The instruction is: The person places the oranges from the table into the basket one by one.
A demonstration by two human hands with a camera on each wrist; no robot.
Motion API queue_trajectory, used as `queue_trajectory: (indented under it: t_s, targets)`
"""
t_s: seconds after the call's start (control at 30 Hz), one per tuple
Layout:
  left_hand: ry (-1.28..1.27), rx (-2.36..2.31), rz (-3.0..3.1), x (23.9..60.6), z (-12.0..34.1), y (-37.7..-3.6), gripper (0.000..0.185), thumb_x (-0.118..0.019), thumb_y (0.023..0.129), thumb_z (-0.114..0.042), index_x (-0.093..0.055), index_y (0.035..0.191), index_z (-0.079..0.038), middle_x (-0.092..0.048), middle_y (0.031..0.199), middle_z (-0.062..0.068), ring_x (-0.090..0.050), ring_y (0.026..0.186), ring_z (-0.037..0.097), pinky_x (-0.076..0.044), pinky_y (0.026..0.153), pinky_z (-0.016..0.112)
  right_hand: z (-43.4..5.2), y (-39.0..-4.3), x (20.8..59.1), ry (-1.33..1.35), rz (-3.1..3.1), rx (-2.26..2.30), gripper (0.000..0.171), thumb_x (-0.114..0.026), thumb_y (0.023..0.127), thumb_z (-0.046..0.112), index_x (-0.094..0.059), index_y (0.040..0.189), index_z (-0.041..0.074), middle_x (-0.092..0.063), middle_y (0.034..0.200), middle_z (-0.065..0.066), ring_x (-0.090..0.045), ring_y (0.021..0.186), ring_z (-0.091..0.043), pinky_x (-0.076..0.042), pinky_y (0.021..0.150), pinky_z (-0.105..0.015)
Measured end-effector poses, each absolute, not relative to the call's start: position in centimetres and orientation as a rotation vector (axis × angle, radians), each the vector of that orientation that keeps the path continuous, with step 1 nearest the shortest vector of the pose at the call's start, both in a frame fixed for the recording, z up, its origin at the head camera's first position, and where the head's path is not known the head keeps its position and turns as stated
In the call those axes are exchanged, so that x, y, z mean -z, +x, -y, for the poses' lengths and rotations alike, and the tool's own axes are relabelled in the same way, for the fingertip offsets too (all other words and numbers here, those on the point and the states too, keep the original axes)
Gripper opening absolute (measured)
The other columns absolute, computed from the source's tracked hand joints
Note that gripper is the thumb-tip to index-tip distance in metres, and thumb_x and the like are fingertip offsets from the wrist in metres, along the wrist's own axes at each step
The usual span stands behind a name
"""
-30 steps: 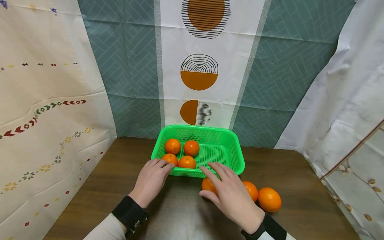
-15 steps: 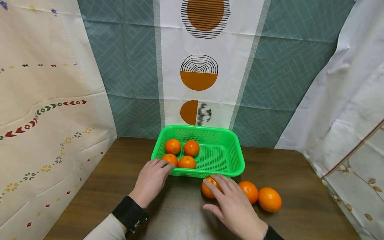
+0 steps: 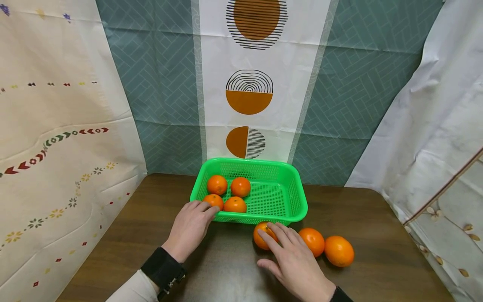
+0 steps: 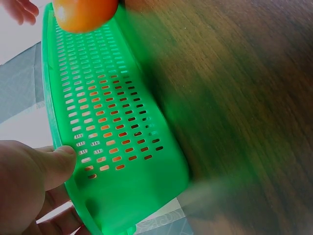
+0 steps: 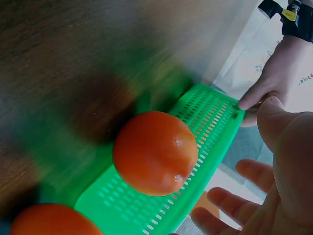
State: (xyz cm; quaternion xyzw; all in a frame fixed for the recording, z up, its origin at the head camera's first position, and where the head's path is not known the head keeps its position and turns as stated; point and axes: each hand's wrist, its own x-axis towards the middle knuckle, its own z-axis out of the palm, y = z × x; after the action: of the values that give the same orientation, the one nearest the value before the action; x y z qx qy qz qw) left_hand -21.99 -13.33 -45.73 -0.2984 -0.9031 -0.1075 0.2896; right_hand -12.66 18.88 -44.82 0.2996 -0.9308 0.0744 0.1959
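Observation:
My left hand [image 3: 192, 230] grips the front-left rim of a green perforated plastic basket [image 3: 268, 199]. In the left wrist view its thumb [image 4: 61, 164] presses the outside wall, with the fingers beyond the rim. Several oranges [image 3: 240, 186] sit in the basket's left half. One more orange [image 3: 261, 240] lies on the table right in front of the basket. Over that orange hovers my right hand [image 3: 296, 260], its fingers spread and relaxed. The right wrist view shows a gap between these fingers [image 5: 227, 203] and the orange [image 5: 155, 152], and nothing held.
Two further oranges, a nearer-left one [image 3: 313, 242] and a larger-looking one [image 3: 339, 251], lie side by side to the right of my right hand. All this stands on a brown wooden table [image 3: 151, 209]. Patterned cloths [image 3: 166, 84] hang behind it and along both sides.
My right hand has drawn back from the basket's front rim toward me, uncovering more of the oranges beside it. The left hand, the basket and its oranges stay put.

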Motion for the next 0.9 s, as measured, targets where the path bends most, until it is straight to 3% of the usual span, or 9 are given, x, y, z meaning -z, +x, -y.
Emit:
queue_trajectory:
  t_s: [0.3, 0.9]
  targets:
    - [-0.792, 0.293, 2.404, 45.7, 13.3, -22.0, 0.026, -0.091, 0.093, -0.011, -0.082, 0.117, -0.016, -0.077, 0.106, 0.002, -0.069, 0.100, 0.030, -0.059, 0.092, 0.047, -18.6, -13.0, 45.8, 0.827, 2.587, -0.234, 0.070, -0.084, 0.098, 0.050, -0.063, 0.156, 0.017, -0.059, 0.156, -0.014, -0.057, 0.141, -0.039, -0.049, 0.116, -0.060]
    - [-0.786, 0.304, 2.421, 45.8, 13.3, -22.0, 0.026, -0.091, 0.094, -0.013, -0.082, 0.118, -0.016, -0.077, 0.108, 0.003, -0.068, 0.101, 0.030, -0.059, 0.093, 0.047, -18.2, -14.1, 46.6, 0.802, 2.675, -0.103, 0.068, -0.080, 0.100, 0.055, -0.062, 0.157, 0.021, -0.056, 0.157, -0.014, -0.053, 0.144, -0.038, -0.047, 0.116, -0.063]
